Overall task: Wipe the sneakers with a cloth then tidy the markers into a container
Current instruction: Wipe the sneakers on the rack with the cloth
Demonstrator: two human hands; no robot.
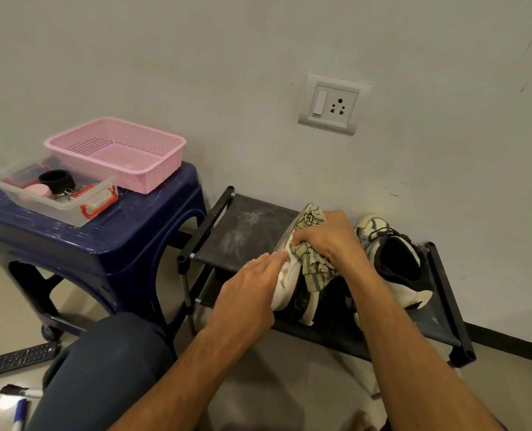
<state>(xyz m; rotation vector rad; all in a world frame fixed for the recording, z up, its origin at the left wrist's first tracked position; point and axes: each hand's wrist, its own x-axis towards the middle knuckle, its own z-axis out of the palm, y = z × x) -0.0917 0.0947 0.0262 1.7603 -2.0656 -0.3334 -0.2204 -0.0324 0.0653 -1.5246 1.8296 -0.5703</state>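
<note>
Two white-and-black sneakers sit on a low black shoe rack (246, 231). My left hand (252, 293) holds the left sneaker (284, 287) by its side, fingers laid along it. A checked cloth (316, 269) is bunched in my right hand (326, 237), which presses it onto that sneaker's top. The right sneaker (395, 259) stands untouched beside it. Two markers lie on the floor at the lower left: a black-capped one (20, 391) and a blue one (20, 413). A pink mesh basket (115, 150) rests on a blue stool.
The blue plastic stool (103, 241) stands left of the rack and also carries a clear lidded box (53, 194) with small items. A keyboard (15, 359) lies on the floor near my knee (109, 362). A wall socket (334, 104) is above the rack.
</note>
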